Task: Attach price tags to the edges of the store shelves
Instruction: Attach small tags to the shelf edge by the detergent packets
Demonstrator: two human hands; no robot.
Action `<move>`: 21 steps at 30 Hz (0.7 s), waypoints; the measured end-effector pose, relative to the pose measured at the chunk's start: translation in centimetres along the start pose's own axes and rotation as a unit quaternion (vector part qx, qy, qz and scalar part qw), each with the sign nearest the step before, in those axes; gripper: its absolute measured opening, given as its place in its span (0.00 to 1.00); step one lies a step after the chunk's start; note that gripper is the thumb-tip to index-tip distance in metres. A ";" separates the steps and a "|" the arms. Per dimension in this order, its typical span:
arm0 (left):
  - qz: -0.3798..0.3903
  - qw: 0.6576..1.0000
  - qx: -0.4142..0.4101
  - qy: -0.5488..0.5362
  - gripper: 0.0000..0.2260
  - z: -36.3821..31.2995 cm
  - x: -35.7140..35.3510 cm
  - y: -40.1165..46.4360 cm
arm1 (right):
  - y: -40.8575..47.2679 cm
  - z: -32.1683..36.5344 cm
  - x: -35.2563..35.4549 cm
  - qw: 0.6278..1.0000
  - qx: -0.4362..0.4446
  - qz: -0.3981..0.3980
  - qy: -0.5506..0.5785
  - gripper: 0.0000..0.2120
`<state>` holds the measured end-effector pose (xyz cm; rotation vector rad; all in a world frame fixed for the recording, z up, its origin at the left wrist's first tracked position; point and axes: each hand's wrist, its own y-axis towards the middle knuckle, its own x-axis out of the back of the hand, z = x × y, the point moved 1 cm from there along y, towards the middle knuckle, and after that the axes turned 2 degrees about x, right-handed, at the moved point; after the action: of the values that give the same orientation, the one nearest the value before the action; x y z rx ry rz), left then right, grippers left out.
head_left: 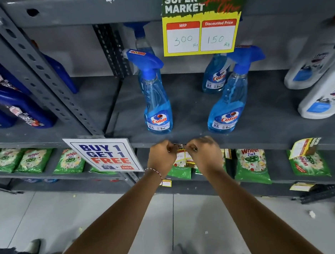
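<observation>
A person is standing before grey metal store shelves and reaching both bare arms forward to the front edge of the shelf (254, 143) that is carrying Colin spray bottles. The left hand (162, 155) and the right hand (203, 153) are meeting side by side at that edge, just below the left Colin bottle (157, 107). Between them a small yellow price tag (181, 151) is hanging, mostly hidden by the fingers. Each grip is closing in a pinch on an upper corner of the tag, left hand on the left corner, right hand on the right.

The tag's top edge is running along the shelf edge, so its long axis appears to lie left to right, parallel to the lip. It sits directly between the two hands, equally near to both. Whether it is already fastened cannot be told.

To the left, a "Buy 1 Get 1 Free" sign (104, 155) is hanging from the same shelf edge. Above, a larger Super Market price card (202, 22) is showing 300 and 150. Green Wheel detergent packets (251, 164) are lying on the shelf below.
</observation>
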<state>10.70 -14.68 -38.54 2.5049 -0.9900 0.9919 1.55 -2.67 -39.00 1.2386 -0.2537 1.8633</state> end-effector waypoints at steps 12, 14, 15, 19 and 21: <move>0.010 0.987 -0.031 0.160 0.08 -0.4 1.9 1.2 | 0.3 -1.5 1.0 0.997 -0.014 0.009 0.070 0.09; 0.004 0.979 -0.062 0.195 0.05 -0.7 1.8 0.9 | 0.0 -1.6 1.4 0.997 -0.017 0.003 0.080 0.07; -0.005 0.974 -0.079 0.210 0.04 -0.8 1.7 0.7 | -0.2 -1.7 1.7 0.997 -0.018 -0.002 0.081 0.06; 0.005 0.964 -0.128 0.234 0.06 -1.8 0.0 0.1 | -0.6 -4.3 4.5 0.998 -0.041 -0.022 0.048 0.03; 0.047 0.962 -0.159 0.218 0.09 -3.5 -1.8 -0.4 | -1.0 -6.6 6.5 0.995 -0.065 -0.035 0.064 0.03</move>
<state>8.27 -11.88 -37.21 1.8857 -1.0331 1.2304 -2.87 5.25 -37.11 1.0228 -0.2549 1.8282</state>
